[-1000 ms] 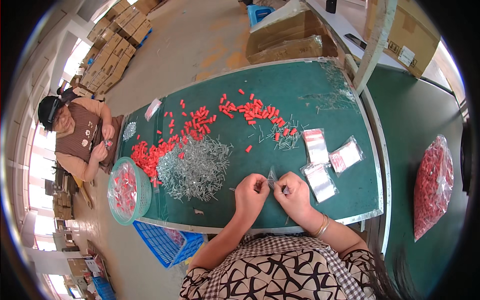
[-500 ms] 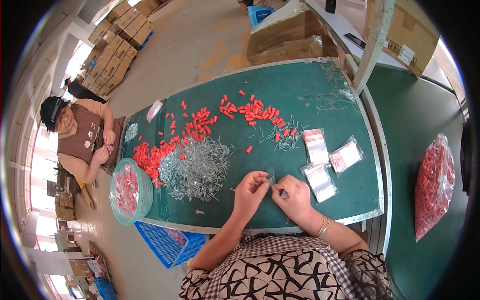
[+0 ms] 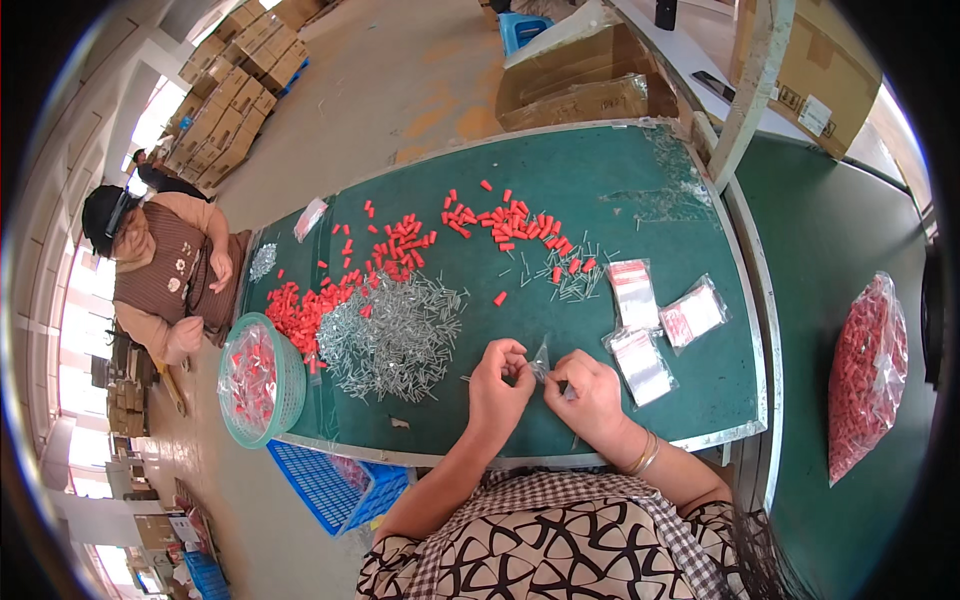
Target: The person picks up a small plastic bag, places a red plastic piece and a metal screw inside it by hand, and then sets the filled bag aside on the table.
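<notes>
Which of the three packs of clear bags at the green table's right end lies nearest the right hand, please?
The lowest pack, just right of the right hand; the upper pack and the rightmost pack both lie farther from it.

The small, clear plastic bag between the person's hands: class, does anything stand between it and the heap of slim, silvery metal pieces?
Yes: the person's bare left hand, just left of the clear bag, on the straight path to the silvery heap. Nothing else bulky shows between them.
</notes>
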`<state>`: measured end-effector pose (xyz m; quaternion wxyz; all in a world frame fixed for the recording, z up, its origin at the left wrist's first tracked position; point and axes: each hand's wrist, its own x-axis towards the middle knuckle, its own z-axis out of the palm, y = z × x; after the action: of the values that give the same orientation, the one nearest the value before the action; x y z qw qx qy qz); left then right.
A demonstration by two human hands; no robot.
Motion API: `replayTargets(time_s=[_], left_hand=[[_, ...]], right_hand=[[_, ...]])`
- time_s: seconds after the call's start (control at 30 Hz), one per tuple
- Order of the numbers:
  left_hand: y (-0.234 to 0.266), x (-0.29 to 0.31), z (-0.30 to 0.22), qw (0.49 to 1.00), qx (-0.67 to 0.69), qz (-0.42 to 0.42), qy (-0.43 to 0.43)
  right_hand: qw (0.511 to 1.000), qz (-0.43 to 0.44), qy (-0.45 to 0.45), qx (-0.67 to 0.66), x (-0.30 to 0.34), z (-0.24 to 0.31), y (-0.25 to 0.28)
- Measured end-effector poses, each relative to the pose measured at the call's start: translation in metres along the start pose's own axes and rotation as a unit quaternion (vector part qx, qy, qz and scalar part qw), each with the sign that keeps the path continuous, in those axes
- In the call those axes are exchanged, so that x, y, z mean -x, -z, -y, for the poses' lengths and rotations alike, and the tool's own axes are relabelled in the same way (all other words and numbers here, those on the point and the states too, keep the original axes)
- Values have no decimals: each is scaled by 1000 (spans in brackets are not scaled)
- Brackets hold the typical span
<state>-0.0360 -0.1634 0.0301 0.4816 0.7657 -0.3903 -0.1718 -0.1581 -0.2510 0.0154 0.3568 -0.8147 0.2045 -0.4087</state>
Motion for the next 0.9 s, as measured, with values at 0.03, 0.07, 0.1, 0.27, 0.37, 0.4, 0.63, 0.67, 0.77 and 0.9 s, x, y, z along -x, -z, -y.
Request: replayTargets(time_s=[0.03,0.07,0.1,0.27,0.37,0.4,0.63,0.67,0.77,0.9], left_hand=[[2,-1,1,1000,5,4,-15],[4,-2,1,1000,5,4,-15],[9,-2,1,999,21,26,-5],[24,-3,-9,996,-8,84,1],[27,-3,-12,993,13,116,21],[28,-3,-12,991,24,126,28],[27,-2,-8,987,80,123,63],[26,-1,-7,987,80,123,63],[25,0,-5,982,115,126,85],[24,1,-2,977,146,126,89]], right_hand=[[1000,15,16,-18,-1,0,1],[1000,15,16,-18,-2,3,4],[999,49,17,-11,-8,11,10],[986,159,29,36,-10,8,12],[983,171,57,48,-7,2,10],[984,168,47,35,-6,0,9],[986,164,30,-2,-7,7,9],[986,164,30,-2,-7,6,8],[988,152,37,-5,-5,4,6],[988,152,25,-11,-7,5,7]])
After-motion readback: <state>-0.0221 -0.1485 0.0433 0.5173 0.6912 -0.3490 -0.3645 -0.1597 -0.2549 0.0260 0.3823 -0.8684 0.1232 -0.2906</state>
